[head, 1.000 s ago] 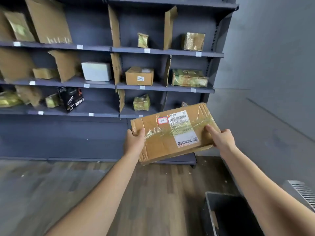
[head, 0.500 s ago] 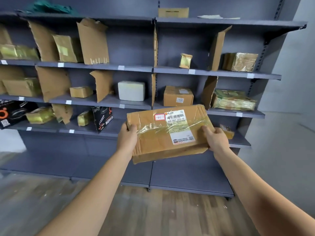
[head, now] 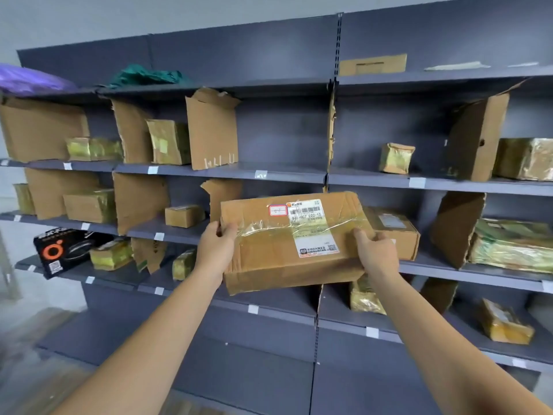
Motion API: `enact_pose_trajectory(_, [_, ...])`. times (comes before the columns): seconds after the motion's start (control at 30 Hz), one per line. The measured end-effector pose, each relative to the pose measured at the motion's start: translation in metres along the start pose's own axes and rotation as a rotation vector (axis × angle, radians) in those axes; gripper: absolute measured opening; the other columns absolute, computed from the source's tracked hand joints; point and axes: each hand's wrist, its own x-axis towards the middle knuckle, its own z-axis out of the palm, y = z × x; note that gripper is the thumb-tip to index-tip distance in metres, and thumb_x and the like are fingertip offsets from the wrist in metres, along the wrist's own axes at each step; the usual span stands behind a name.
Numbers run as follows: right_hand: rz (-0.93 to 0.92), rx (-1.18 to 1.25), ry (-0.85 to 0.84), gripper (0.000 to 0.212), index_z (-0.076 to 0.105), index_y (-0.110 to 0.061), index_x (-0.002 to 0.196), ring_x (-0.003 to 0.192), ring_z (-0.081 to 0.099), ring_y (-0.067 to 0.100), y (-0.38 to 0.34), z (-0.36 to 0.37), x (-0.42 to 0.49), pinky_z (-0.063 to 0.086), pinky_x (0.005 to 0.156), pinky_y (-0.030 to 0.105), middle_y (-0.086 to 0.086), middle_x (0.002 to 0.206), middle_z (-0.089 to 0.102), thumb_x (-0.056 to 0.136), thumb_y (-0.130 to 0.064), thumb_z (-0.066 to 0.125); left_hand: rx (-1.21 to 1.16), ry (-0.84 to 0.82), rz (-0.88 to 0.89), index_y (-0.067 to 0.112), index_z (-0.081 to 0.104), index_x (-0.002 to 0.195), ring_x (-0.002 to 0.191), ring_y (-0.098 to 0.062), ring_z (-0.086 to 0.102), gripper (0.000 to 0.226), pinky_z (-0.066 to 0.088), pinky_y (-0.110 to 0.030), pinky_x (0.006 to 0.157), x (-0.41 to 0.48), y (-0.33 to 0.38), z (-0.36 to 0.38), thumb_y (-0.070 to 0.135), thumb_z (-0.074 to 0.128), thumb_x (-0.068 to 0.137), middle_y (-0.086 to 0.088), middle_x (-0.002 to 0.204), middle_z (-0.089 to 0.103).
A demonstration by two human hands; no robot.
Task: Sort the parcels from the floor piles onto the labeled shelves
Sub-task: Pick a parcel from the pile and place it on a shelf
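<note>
I hold a flat brown cardboard parcel [head: 281, 253] with clear tape and a white shipping label in front of the dark grey shelving unit [head: 269, 175]. My left hand [head: 214, 247] grips its left edge, thumb on top. My right hand [head: 375, 253] grips its right edge. The parcel hangs level with the middle shelf, in front of the gap between a torn cardboard divider [head: 223, 193] and a small brown box [head: 395, 235]. White label tags [head: 260, 174] line the shelf edges.
Shelves carry several taped parcels, among them a small box [head: 184, 215], a black printed box [head: 64, 253] and a yellow-taped bundle [head: 508, 245]. Upright cardboard dividers [head: 211, 130] split the bays. A green bundle [head: 143, 76] lies on the top shelf. The lowest shelf [head: 254, 351] juts out below.
The view has closed in on the shelves and tilted up. The parcel, still held in both hands, has risen from the lower shelf level to the middle shelf.
</note>
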Motion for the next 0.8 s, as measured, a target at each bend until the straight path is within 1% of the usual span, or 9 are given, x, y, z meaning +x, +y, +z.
enact_pose_trajectory(0.07, [-0.025, -0.008, -0.004, 0.056, 0.045, -0.005, 0.137, 0.097, 0.050, 0.024, -0.011, 0.021, 0.021, 0.045, 0.086, 0.036, 0.006, 0.110, 0.054, 0.095, -0.042, 0.054, 0.003, 0.016, 0.000, 0.019, 0.043, 0.145, 0.113, -0.019, 0.052, 0.049, 0.042, -0.030, 0.082, 0.032, 0.002, 0.000, 0.040, 0.046, 0.102, 0.003, 0.134, 0.051])
enact_pose_trajectory(0.17, [-0.047, -0.022, 0.005, 0.058, 0.046, -0.005, 0.136, 0.105, 0.053, 0.028, -0.024, 0.052, 0.048, 0.045, 0.090, 0.039, 0.011, 0.124, 0.057, 0.094, -0.044, 0.054, -0.012, 0.019, 0.005, 0.020, 0.045, 0.146, 0.117, -0.021, 0.053, 0.050, 0.044, -0.030, 0.084, 0.076, -0.002, -0.001, 0.041, 0.047, 0.101, 0.002, 0.137, 0.053])
enact_pose_trajectory(0.2, [-0.050, -0.027, 0.011, 0.057, 0.047, -0.005, 0.136, 0.104, 0.053, 0.027, -0.027, 0.061, 0.054, 0.045, 0.091, 0.039, 0.011, 0.124, 0.056, 0.094, -0.044, 0.054, -0.015, 0.014, 0.012, 0.019, 0.046, 0.145, 0.116, -0.020, 0.054, 0.049, 0.045, -0.031, 0.085, 0.089, -0.004, -0.002, 0.041, 0.048, 0.101, 0.001, 0.137, 0.054])
enact_pose_trajectory(0.27, [-0.056, -0.053, 0.020, 0.050, 0.050, -0.005, 0.131, 0.094, 0.050, 0.024, -0.032, 0.077, 0.066, 0.041, 0.082, 0.036, 0.007, 0.110, 0.055, 0.096, -0.041, 0.052, -0.035, -0.002, 0.029, 0.018, 0.050, 0.139, 0.102, -0.014, 0.056, 0.043, 0.044, -0.030, 0.079, 0.113, -0.007, -0.002, 0.039, 0.049, 0.101, 0.003, 0.127, 0.057])
enact_pose_trajectory(0.33, [-0.073, -0.098, 0.034, 0.045, 0.052, -0.006, 0.128, 0.089, 0.047, 0.022, -0.037, 0.092, 0.074, 0.036, 0.077, 0.033, 0.003, 0.101, 0.051, 0.097, -0.039, 0.050, -0.047, -0.010, 0.038, 0.019, 0.050, 0.139, 0.099, -0.014, 0.052, 0.042, 0.041, -0.030, 0.078, 0.136, -0.013, -0.003, 0.037, 0.050, 0.101, 0.006, 0.118, 0.055])
enact_pose_trajectory(0.47, [-0.125, -0.129, 0.128, 0.043, 0.053, -0.007, 0.123, 0.092, 0.048, 0.023, -0.057, 0.126, 0.091, 0.039, 0.080, 0.035, 0.006, 0.105, 0.055, 0.097, -0.041, 0.051, -0.066, -0.033, 0.075, 0.020, 0.048, 0.137, 0.100, -0.015, 0.053, 0.042, 0.042, -0.029, 0.075, 0.188, -0.014, -0.007, 0.039, 0.050, 0.100, 0.005, 0.119, 0.055])
enact_pose_trajectory(0.57, [-0.173, -0.111, 0.223, 0.039, 0.054, -0.008, 0.117, 0.099, 0.055, 0.028, -0.078, 0.151, 0.104, 0.046, 0.091, 0.042, 0.012, 0.114, 0.062, 0.096, -0.040, 0.050, -0.100, -0.109, 0.131, 0.023, 0.045, 0.138, 0.093, -0.012, 0.052, 0.042, 0.039, -0.027, 0.067, 0.227, -0.001, -0.011, 0.040, 0.050, 0.100, 0.003, 0.117, 0.054])
enact_pose_trajectory(0.7, [-0.172, -0.115, 0.301, 0.052, 0.045, -0.008, 0.138, 0.117, 0.054, 0.030, -0.110, 0.179, 0.118, 0.042, 0.097, 0.038, 0.011, 0.130, 0.058, 0.098, -0.039, 0.048, -0.127, -0.352, 0.203, 0.031, 0.039, 0.144, 0.115, -0.014, 0.052, 0.067, 0.044, -0.036, 0.095, 0.281, 0.017, -0.029, 0.054, 0.064, 0.086, 0.010, 0.130, 0.053])
enact_pose_trajectory(0.8, [-0.190, -0.125, 0.318, 0.054, 0.041, -0.010, 0.143, 0.120, 0.052, 0.028, -0.130, 0.198, 0.129, 0.041, 0.097, 0.037, 0.009, 0.135, 0.055, 0.098, -0.039, 0.047, -0.028, -0.542, 0.303, 0.035, 0.027, 0.152, 0.124, -0.012, 0.050, 0.106, 0.039, -0.040, 0.109, 0.320, 0.019, -0.041, 0.054, 0.078, 0.060, 0.014, 0.138, 0.052])
